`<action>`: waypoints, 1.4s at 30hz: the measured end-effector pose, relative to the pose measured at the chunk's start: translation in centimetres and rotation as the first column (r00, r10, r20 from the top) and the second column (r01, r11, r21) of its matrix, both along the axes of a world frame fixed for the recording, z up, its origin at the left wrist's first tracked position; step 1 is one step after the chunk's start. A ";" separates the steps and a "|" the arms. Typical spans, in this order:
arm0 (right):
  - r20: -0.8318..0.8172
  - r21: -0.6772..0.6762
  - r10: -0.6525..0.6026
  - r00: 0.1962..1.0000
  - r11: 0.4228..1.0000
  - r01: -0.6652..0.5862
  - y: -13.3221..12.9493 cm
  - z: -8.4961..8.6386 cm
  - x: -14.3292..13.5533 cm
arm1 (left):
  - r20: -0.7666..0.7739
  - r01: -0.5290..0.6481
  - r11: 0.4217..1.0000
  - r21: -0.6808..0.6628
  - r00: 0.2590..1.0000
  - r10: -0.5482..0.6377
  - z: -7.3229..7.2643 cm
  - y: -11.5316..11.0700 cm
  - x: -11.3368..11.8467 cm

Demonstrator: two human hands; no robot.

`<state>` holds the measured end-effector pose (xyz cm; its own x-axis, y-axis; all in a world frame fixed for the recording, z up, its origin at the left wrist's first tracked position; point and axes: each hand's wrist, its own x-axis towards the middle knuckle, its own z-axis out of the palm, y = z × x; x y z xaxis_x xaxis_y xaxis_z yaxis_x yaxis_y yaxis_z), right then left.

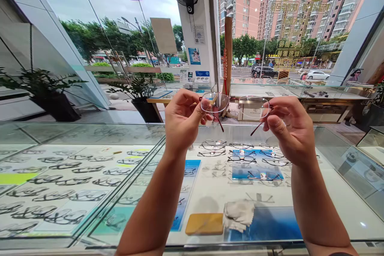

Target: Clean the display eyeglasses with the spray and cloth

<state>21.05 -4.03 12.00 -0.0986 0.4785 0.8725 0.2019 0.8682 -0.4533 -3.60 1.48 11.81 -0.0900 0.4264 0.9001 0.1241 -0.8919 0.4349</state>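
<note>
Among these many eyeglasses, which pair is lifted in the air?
The thin-rimmed pair with dark red temples, held by the left hand and right hand; no other pair is held.

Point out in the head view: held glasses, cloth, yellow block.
Held glasses point(234, 99): head view, on the bridge between the lenses.
Cloth point(239, 214): head view, on the middle of its crumpled folds.
Yellow block point(204, 224): head view, on the middle of its broad face.
</note>
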 end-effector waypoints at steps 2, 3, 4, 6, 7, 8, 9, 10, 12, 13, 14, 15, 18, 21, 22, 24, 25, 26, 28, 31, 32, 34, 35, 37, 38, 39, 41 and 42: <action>-0.008 -0.002 -0.008 1.000 1.000 0.008 0.0 -0.1 -0.1 | -0.002 0.007 1.000 0.005 1.000 -0.007 -0.1 0.1 0.1; -0.015 -0.002 -0.010 1.000 1.000 0.010 0.0 -0.1 -0.1 | -0.003 0.013 1.000 0.004 1.000 -0.013 -0.1 0.2 0.1; -0.022 -0.002 -0.010 1.000 1.000 0.010 0.0 -0.2 -0.2 | -0.003 0.019 1.000 0.001 1.000 -0.019 -0.1 0.2 0.1; -0.035 0.003 -0.011 0.999 1.000 0.011 0.1 -0.2 -0.3 | -0.002 0.028 1.000 -0.007 1.000 -0.028 -0.2 0.2 0.2; -0.041 0.008 -0.011 0.999 1.000 0.012 0.1 -0.2 -0.3 | -0.001 0.034 0.999 -0.010 0.999 -0.034 -0.2 0.1 0.3; -0.046 0.013 -0.014 0.999 1.000 0.014 0.1 -0.2 -0.3 | 0.003 0.042 0.999 -0.013 0.999 -0.042 -0.2 0.1 0.3; -0.049 0.015 -0.018 0.999 1.000 0.019 0.1 -0.2 -0.3 | 0.008 0.054 0.998 -0.016 0.999 -0.054 -0.1 0.1 0.3; -0.052 0.016 -0.025 0.998 1.000 0.026 0.2 -0.1 -0.2 | 0.011 0.068 0.997 -0.021 0.998 -0.068 -0.1 0.1 0.3; -0.054 0.013 -0.039 0.998 0.999 0.040 0.3 -0.1 -0.1 | 0.009 0.093 0.995 -0.033 0.996 -0.092 -0.1 0.1 0.3; -0.056 0.010 -0.045 0.997 0.999 0.046 0.4 -0.1 -0.1 | 0.006 0.101 0.994 -0.038 0.995 -0.101 -0.1 0.2 0.3; -0.060 0.008 -0.049 0.997 0.999 0.049 0.5 -0.1 0.0 | 0.003 0.107 0.993 -0.042 0.994 -0.107 -0.1 0.2 0.2; -0.064 0.007 -0.050 0.997 0.999 0.050 0.6 -0.1 0.0 | 0.003 0.111 0.993 -0.045 0.994 -0.111 -0.1 0.2 0.2; -0.078 0.009 -0.044 0.996 0.999 0.045 0.8 -0.2 0.1 | 0.024 0.126 0.991 -0.043 0.992 -0.125 -0.1 0.2 0.2; -0.095 0.020 -0.035 0.995 0.999 0.037 1.1 -0.2 0.1 | 0.034 0.153 0.988 -0.015 0.988 -0.152 -0.1 0.2 0.3; -0.100 0.026 -0.031 0.994 0.999 0.034 1.2 -0.2 0.1 | 0.028 0.173 0.985 0.006 0.984 -0.173 -0.2 0.2 0.3; -0.109 0.045 -0.022 0.994 0.999 0.027 1.5 -0.2 0.1 | 0.004 0.222 0.974 0.053 0.975 -0.223 -0.3 0.2 0.3; -0.112 0.057 -0.019 0.994 0.998 0.026 1.6 -0.2 0.1 | -0.014 0.241 0.968 0.073 0.971 -0.240 -0.3 0.1 0.3; -0.114 0.070 -0.018 0.993 0.997 0.026 1.7 -0.2 0.2 | -0.035 0.249 0.965 0.087 0.968 -0.247 -0.3 0.0 0.3; -0.119 0.092 -0.028 0.992 0.995 0.039 1.9 -0.2 0.2 | -0.071 0.229 0.969 0.089 0.972 -0.223 -0.4 -0.3 0.4; -0.113 0.115 -0.058 0.992 0.991 0.071 1.8 -0.2 0.2 | -0.100 0.173 0.982 0.071 0.981 -0.166 -0.4 -0.8 0.7; -0.106 0.119 -0.071 0.992 0.989 0.084 1.8 -0.2 0.1 | -0.100 0.157 0.985 0.066 0.984 -0.150 -0.4 -1.0 0.8; -0.089 0.127 -0.094 0.992 0.986 0.105 1.6 -0.3 0.1 | -0.092 0.125 0.990 0.060 0.989 -0.119 -0.4 -1.1 0.9; -0.082 0.129 -0.104 0.991 0.985 0.114 1.5 -0.3 0.0 | -0.087 0.108 0.993 0.054 0.991 -0.103 -0.4 -1.1 1.0; -0.074 0.133 -0.120 0.990 0.983 0.129 1.4 -0.3 0.0 | -0.078 0.078 0.996 0.039 0.994 -0.074 -0.4 -1.1 1.0; -0.072 0.135 -0.126 0.989 0.982 0.135 1.3 -0.2 -0.1 | -0.075 0.065 0.997 0.032 0.995 -0.063 -0.4 -1.1 1.0; -0.072 0.134 -0.131 0.989 0.981 0.140 1.3 -0.2 -0.1 | -0.075 0.057 0.998 0.025 0.996 -0.055 -0.4 -1.1 0.9; -0.070 0.126 -0.139 0.988 0.981 0.147 1.3 -0.2 -0.1 | -0.077 0.045 0.999 0.022 0.996 -0.043 -0.3 -1.1 0.9; -0.068 0.118 -0.141 0.988 0.982 0.149 1.3 -0.2 -0.1 | -0.079 0.038 0.999 0.023 0.996 -0.036 -0.3 -1.1 0.9</action>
